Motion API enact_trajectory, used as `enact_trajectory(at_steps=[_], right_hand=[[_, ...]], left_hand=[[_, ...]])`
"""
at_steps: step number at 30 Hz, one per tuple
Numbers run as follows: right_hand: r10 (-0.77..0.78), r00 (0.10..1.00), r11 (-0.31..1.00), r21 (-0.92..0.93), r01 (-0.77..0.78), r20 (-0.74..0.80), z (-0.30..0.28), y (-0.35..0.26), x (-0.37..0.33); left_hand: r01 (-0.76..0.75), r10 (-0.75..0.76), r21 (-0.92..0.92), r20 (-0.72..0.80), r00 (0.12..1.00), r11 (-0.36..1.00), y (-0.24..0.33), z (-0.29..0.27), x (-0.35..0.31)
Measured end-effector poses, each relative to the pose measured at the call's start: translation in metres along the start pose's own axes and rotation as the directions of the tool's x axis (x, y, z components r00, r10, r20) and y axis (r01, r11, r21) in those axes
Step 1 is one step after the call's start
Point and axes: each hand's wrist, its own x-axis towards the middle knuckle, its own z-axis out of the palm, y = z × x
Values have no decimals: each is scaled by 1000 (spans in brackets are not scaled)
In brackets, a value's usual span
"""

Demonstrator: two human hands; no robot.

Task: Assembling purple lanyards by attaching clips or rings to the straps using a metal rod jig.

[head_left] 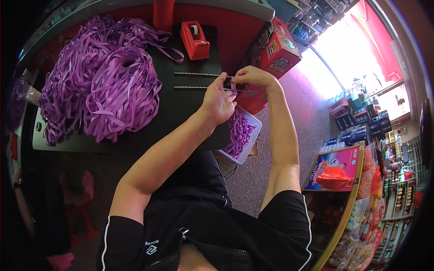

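Note:
Two thin twisted metal rods lie side by side across the right part of the dark tabletop and reach past its edge. A short strip of purple ribbon spans the rods near their right ends. My left hand is at the rods, palm partly turned up, its fingers curled against the ribbon. Opposite it, my right hand pinches the ribbon between thumb and fingers; the fingertips partly hide the grip. Below my hands, a pale plastic bin holds many small purple ribbon pieces.
A large heap of purple ribbon covers the left of the black table. A red tape dispenser stands at its back. Red cartons are beyond the right edge. A display case stands at right; another person's arm shows at far left.

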Motion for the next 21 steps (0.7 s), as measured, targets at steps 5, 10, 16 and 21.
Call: enact_trajectory(at_steps=[5,10,16,21], right_hand=[[-30,999,997,-68,29,-20,3,-10,-3],[-19,999,999,-40,17,-48,2,-5,-6],[-4,998,996,-92,-2,-69,6,-4,-4],[20,995,998,-63,-26,-101,9,-11,-9]], left_hand=[[-8,8,8,16,1000,1000,2,-2,-1],[4,-4,2,-6,1000,1000,1,2,-2],[0,0,2,-2,1000,1000,1,0,-1],[-6,6,-5,-7,1000,1000,1,-1,-1]])
